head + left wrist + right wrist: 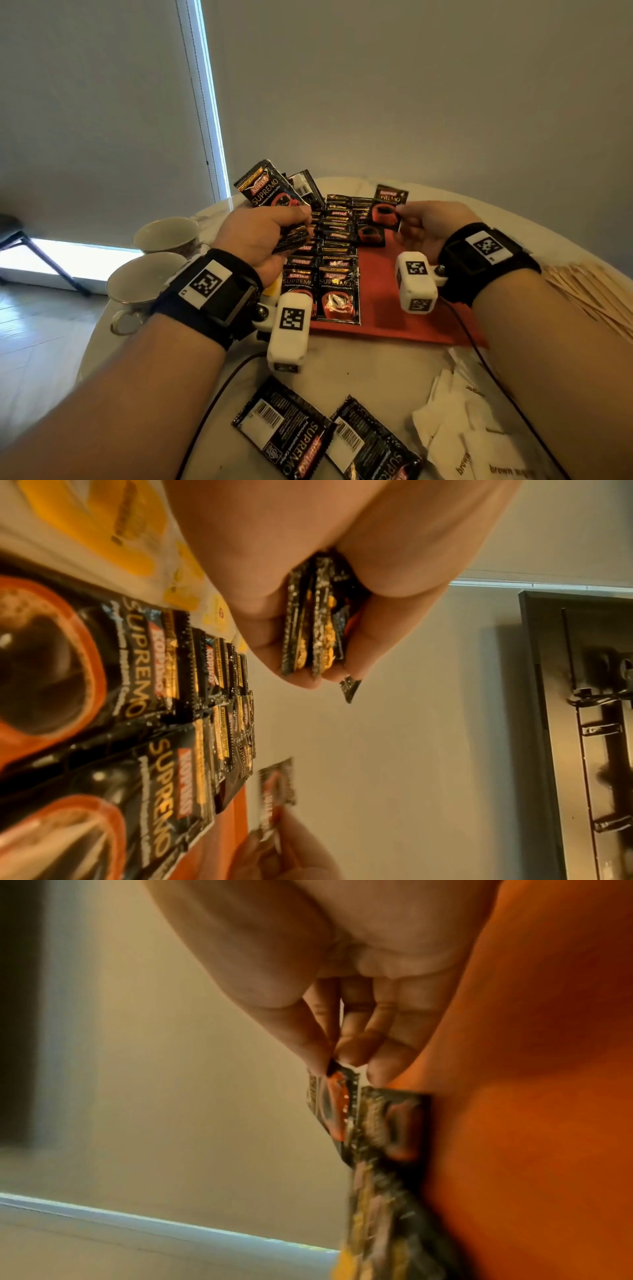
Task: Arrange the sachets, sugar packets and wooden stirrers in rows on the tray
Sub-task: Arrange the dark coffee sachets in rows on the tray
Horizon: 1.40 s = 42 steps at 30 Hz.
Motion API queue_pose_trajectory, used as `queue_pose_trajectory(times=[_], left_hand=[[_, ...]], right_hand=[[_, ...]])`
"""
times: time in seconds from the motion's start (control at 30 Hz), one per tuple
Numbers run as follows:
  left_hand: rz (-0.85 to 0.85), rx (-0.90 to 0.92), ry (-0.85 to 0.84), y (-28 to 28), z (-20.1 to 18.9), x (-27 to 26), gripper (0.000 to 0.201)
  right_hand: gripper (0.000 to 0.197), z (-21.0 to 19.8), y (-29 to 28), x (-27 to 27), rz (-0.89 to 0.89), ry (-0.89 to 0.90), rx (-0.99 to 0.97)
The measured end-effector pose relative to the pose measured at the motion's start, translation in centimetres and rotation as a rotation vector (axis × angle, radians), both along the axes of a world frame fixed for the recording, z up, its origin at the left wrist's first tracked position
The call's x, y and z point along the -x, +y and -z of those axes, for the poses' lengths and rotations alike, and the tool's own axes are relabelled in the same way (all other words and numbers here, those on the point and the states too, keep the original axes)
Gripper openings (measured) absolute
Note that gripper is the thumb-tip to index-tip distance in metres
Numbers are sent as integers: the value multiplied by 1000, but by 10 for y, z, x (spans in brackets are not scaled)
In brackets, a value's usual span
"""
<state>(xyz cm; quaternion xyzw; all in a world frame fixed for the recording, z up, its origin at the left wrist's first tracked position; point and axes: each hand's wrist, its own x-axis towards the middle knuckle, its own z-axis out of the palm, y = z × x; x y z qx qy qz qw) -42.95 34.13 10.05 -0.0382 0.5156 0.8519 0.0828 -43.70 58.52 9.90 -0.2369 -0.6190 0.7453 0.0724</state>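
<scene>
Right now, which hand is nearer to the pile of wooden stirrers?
Right. The right hand is over the red tray, the wooden stirrers lying just beyond its wrist. The left hand, gripping sachets, is at the tray's far side, near the cups.

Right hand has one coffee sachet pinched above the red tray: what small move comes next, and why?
Probably lower the single sachet in the right hand onto the bare red tray, just right of the overlapping sachet rows, continuing the third row begun there. The left hand holds a bunch of sachets.
</scene>
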Motion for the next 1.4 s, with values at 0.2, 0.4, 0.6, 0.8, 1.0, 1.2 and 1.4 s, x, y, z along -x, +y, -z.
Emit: queue_pose_trajectory(times=[0.2,0.4,0.6,0.8,1.0,1.2,1.4], left_hand=[[29,9,14,-3,-1,-1,34],[16,5,13,-4,0,1,34],[25,1,23,-5,0,2,25],[28,22,22,-5,0,2,34],[67,60,40,-2,1,-1,38],[302,109,86,-1,-2,-13,54],[228,133,42,2,2,-10,34]], right_hand=[[5,17,6,13,-88,-234,-264],[10,18,4,19,-126,-280,-366],[11,21,3,20,-116,-305,-419],[13,22,3,18,-101,-249,-394],[16,3,-17,-2,-90,42,-282],[24,-12,-58,-31,-451,264,-239],[18,-10,-58,-30,-327,278,-234]])
